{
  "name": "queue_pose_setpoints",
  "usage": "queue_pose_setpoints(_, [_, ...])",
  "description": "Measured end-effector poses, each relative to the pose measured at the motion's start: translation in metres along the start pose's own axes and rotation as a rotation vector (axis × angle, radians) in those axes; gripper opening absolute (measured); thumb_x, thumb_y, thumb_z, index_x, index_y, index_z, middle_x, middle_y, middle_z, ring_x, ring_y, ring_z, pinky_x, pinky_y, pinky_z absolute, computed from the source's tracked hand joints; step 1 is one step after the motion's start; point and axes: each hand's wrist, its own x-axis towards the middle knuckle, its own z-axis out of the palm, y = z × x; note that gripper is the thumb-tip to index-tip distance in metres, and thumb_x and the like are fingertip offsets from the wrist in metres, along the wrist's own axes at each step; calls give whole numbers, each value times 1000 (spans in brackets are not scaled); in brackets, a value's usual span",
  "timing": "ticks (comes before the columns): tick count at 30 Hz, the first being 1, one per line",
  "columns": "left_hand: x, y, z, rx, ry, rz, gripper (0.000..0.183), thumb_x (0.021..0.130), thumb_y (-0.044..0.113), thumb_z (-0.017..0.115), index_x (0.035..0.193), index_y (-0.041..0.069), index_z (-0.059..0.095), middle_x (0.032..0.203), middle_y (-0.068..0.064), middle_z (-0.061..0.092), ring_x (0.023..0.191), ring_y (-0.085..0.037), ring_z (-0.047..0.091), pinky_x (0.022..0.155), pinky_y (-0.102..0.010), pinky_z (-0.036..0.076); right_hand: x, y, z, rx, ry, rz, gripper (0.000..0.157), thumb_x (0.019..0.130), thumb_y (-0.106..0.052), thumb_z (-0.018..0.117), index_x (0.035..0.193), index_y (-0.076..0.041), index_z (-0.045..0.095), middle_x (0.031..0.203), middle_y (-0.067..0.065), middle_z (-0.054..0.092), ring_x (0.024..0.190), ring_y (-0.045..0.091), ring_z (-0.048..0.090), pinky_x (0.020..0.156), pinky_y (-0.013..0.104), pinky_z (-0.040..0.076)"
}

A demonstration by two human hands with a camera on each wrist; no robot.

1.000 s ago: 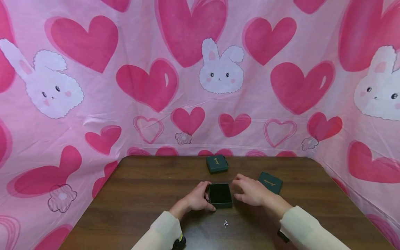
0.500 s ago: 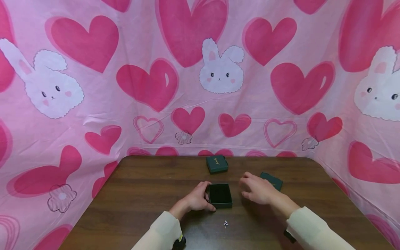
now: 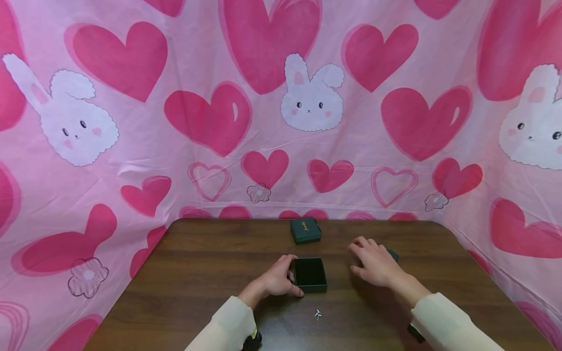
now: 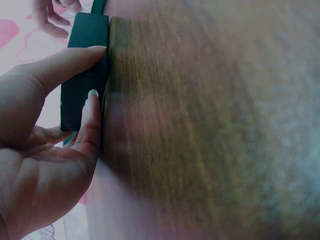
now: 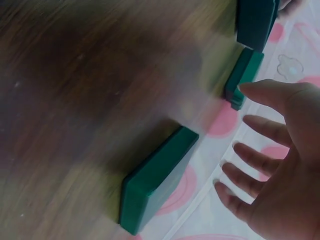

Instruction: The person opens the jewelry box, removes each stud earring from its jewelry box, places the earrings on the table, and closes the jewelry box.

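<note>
My left hand (image 3: 277, 279) grips the left side of an open dark green jewelry box (image 3: 310, 274) with a black inside, which sits on the table. In the left wrist view its thumb and fingers lie along the wall of that box (image 4: 89, 32). Off to the right, my right hand (image 3: 375, 263) hovers over the table, holding nothing, fingers loosely bent and spread. It partly covers a flat green lid (image 3: 392, 254); in the right wrist view the lid (image 5: 159, 175) stands apart from the fingers.
Behind the open box stands another green box (image 3: 306, 230) with gold lettering on top. Tiny silvery pieces (image 3: 318, 315) lie in front, too small to identify. The brown wooden table (image 3: 210, 253) meets a pink heart-patterned cloth (image 3: 263, 136) at its far edge.
My right hand has moved right, away from the open box and over the lid, hiding more of it. The left hand and the box have stayed in place.
</note>
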Motion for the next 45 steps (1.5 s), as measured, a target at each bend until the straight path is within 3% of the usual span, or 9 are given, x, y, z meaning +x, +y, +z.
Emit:
queue_pose_setpoints(6, [1, -1, 1, -1, -1, 5, 82, 73, 4, 91, 140, 2, 45, 115, -7, 47, 87, -19, 54, 76, -32, 47, -4, 6, 2, -21, -20, 70, 60, 87, -31, 80, 138, -6, 59, 142, 24, 50, 129, 49, 46, 98, 70, 38])
queue_pose_setpoints(15, [2, 0, 0, 0, 1, 0, 82, 73, 4, 91, 141, 4, 45, 116, -6, 47, 88, -19, 54, 76, -32, 47, -10, 16, 3, 6, -40, 99, 69, 86, -34, 81, 142, -5, 54, 147, 30, 43, 131, 56, 40, 94, 78, 34])
queue_pose_setpoints(28, [0, 1, 1, 4, 1, -10, 83, 74, 5, 91, 142, 4, 44, 116, -6, 47, 90, -19, 54, 77, -33, 49, -19, 28, 6, 95, -192, 241, 88, 86, -46, 79, 151, -3, 40, 153, 34, 29, 137, 62, 24, 97, 88, 13])
queue_pose_setpoints(34, [1, 1, 2, 12, 8, 13, 85, 71, 4, 92, 141, 1, 44, 113, -8, 47, 87, -19, 55, 75, -31, 46, -23, 32, 5, 121, -223, 274, 89, 88, -48, 77, 153, -3, 36, 153, 36, 28, 136, 63, 26, 96, 88, 14])
queue_pose_setpoints(45, [0, 1, 1, -3, 9, 12, 87, 71, 2, 92, 142, -2, 42, 114, -9, 47, 88, -19, 55, 75, -32, 47, -23, 35, 3, 119, -251, 307, 90, 89, -50, 75, 153, -1, 35, 150, 38, 29, 132, 64, 29, 91, 84, 29])
